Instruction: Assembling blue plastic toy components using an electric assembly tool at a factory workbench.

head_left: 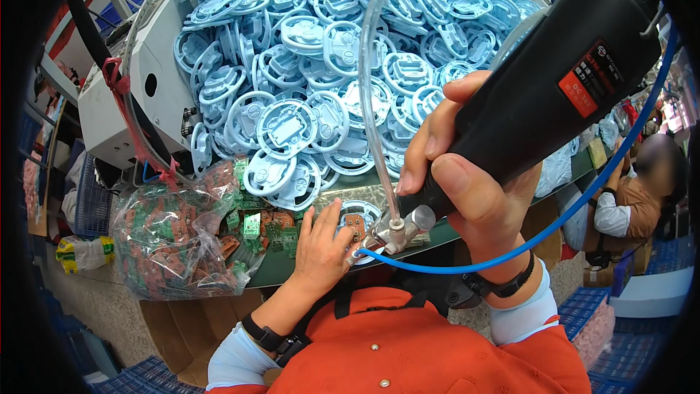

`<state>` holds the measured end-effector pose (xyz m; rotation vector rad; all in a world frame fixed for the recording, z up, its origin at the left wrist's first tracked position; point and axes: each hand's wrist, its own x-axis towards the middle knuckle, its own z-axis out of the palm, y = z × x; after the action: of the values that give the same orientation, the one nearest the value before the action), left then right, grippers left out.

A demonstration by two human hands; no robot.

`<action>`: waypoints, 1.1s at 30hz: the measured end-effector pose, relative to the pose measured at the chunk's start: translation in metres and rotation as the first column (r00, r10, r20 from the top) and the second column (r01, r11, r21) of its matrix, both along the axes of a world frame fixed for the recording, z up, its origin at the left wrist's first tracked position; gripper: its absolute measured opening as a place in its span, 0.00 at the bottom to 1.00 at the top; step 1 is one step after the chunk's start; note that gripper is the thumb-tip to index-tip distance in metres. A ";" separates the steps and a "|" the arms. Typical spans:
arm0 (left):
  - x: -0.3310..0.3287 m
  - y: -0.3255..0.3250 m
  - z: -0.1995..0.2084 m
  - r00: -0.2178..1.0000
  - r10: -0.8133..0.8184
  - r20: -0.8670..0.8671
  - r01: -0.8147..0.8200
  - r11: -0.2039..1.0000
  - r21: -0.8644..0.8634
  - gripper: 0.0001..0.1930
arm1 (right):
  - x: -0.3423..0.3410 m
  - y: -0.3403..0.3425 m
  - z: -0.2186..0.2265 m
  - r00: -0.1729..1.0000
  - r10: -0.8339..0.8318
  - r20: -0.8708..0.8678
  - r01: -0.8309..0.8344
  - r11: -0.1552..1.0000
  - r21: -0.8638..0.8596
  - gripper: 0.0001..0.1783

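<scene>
My right hand (474,168) is wrapped around a black electric screwdriver (539,95), tilted down toward the lower left. At its lower end is a metal head (399,235), with a clear tube (370,66) and a blue hose (503,263) joined on. Beneath that head lies a round light-blue plastic part (373,209) with a brown circuit board (355,223) in it, at the table's near edge. My left hand (321,248) rests beside this part, fingers stretched out and slightly spread, touching its left side. The screwdriver head hides the part's right side and the bit's tip.
A large heap of light-blue plastic parts (288,128) covers the far table. Loose green and brown circuit boards (251,226) spill from a clear plastic bag (171,241) at left. A white metal machine (135,95) stands behind it. Another person (631,201) sits at far right.
</scene>
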<state>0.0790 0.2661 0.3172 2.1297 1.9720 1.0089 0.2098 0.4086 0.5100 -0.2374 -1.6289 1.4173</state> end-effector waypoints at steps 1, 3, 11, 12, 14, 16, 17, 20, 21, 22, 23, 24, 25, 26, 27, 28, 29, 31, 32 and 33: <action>0.000 0.000 -0.003 1.000 0.001 -0.019 -0.001 1.000 -0.002 0.19 | -0.001 -0.001 0.001 1.000 0.000 -0.010 0.000 1.000 -0.004 0.30; 0.001 0.000 -0.007 1.000 0.001 -0.024 -0.001 1.000 0.003 0.19 | -0.002 -0.002 0.000 1.000 -0.001 -0.021 0.001 1.000 -0.008 0.30; 0.004 0.002 0.000 0.994 0.007 0.111 -0.002 0.999 -0.043 0.18 | -0.008 -0.003 0.001 0.997 -0.071 -0.004 0.071 0.997 -0.017 0.27; 0.004 0.001 -0.003 0.991 0.025 0.128 -0.017 0.998 -0.062 0.17 | -0.009 -0.004 0.002 0.997 -0.071 -0.004 0.071 0.997 -0.016 0.27; 0.005 0.001 -0.009 0.988 0.043 0.146 -0.031 0.996 -0.081 0.16 | -0.010 -0.005 0.003 0.996 -0.091 -0.011 0.090 0.995 -0.051 0.26; 0.005 0.000 -0.014 0.992 0.050 0.112 -0.044 0.997 -0.058 0.14 | -0.010 -0.006 0.003 0.995 -0.097 -0.010 0.096 0.994 -0.054 0.26; 0.005 0.000 -0.014 0.992 0.049 0.113 -0.043 0.997 -0.058 0.14 | -0.010 -0.006 0.003 0.995 -0.101 -0.011 0.100 0.993 -0.057 0.26; 0.004 0.001 -0.015 0.995 0.040 0.094 -0.036 0.999 -0.039 0.12 | -0.009 -0.006 0.001 0.995 -0.100 -0.009 0.100 0.994 -0.033 0.26; 0.004 0.001 -0.016 0.993 0.036 0.108 -0.031 0.998 -0.050 0.12 | -0.010 -0.006 0.001 0.995 -0.101 -0.008 0.101 0.994 -0.033 0.26; 0.003 0.001 -0.017 0.992 0.033 0.122 -0.025 0.998 -0.061 0.12 | -0.011 -0.007 0.001 0.994 -0.108 -0.019 0.108 0.994 -0.027 0.26; 0.003 0.001 -0.016 0.992 0.032 0.123 -0.025 0.998 -0.061 0.12 | -0.012 -0.008 0.001 0.993 -0.115 -0.030 0.114 0.993 -0.022 0.26; 0.002 0.002 -0.015 0.996 0.025 0.083 -0.023 0.999 -0.030 0.12 | -0.012 -0.008 0.002 0.993 -0.116 -0.029 0.116 0.993 -0.021 0.26; 0.002 0.002 -0.014 0.999 0.019 0.043 -0.019 1.000 0.002 0.13 | -0.011 -0.008 0.002 0.993 -0.119 -0.020 0.119 0.993 -0.002 0.26; 0.002 0.001 -0.017 0.999 0.018 0.043 -0.019 1.000 0.002 0.13 | -0.011 -0.007 0.002 0.992 -0.122 -0.010 0.122 0.992 0.018 0.26; 0.002 0.001 -0.021 0.998 0.018 0.065 -0.017 1.000 -0.021 0.13 | -0.011 -0.007 0.002 0.992 -0.123 -0.010 0.123 0.992 0.018 0.26; 0.001 0.001 -0.023 0.996 0.019 0.086 -0.015 0.999 -0.044 0.14 | -0.011 -0.006 0.000 0.992 -0.124 -0.014 0.124 0.992 0.018 0.26; 0.002 0.001 -0.021 0.996 0.018 0.086 -0.015 0.999 -0.044 0.14 | -0.011 -0.006 0.000 0.992 -0.125 -0.019 0.126 0.992 0.018 0.26; 0.002 0.001 -0.018 0.994 0.020 0.111 -0.015 0.999 -0.042 0.13 | -0.011 -0.007 0.000 0.992 -0.126 -0.028 0.126 0.992 -0.001 0.26; 0.002 0.001 -0.018 0.994 0.018 0.111 -0.014 0.999 -0.042 0.13 | -0.011 -0.007 0.001 0.991 -0.126 -0.038 0.125 0.992 -0.019 0.25; 0.002 0.001 -0.018 0.994 0.016 0.108 -0.013 0.999 -0.030 0.12 | -0.011 -0.007 0.001 0.991 -0.126 -0.038 0.125 0.992 -0.020 0.25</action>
<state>0.0807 0.2672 0.2994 2.0034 1.9423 1.0676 0.1988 0.4017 0.5114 -0.3147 -1.5431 1.3330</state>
